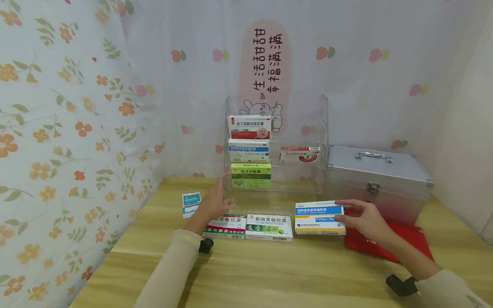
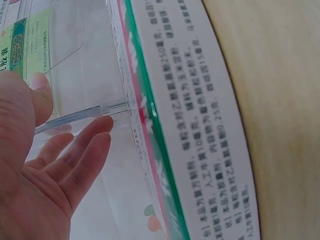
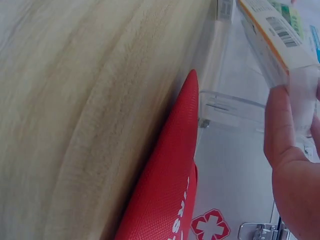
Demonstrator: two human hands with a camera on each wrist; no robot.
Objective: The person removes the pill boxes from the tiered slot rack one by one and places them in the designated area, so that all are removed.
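My right hand (image 1: 369, 219) pinches a blue-and-white medicine box (image 1: 318, 218) by its right end, tilted in front of the clear display rack (image 1: 300, 181). In the right wrist view, the thumb side and fingers (image 3: 281, 122) show at the end of this box (image 3: 280, 42). My left hand (image 1: 210, 205) is at the rack's lower left side, its fingers loosely extended beside the green medicine box (image 1: 251, 175). In the left wrist view, the clear edge of the rack (image 2: 82, 116) runs between the thumb and fingers of this hand (image 2: 45, 170).
Two white medicine boxes, one red-banded (image 1: 225, 227) and one green-marked (image 1: 269, 228), lie before the rack. Upper tiers hold red-and-white (image 1: 251, 127), blue-and-white (image 1: 248, 151) and another red-marked box (image 1: 300, 154). A silver case (image 1: 378, 168), red pouch (image 1: 407, 238) and small packet (image 1: 191, 204) flank it.
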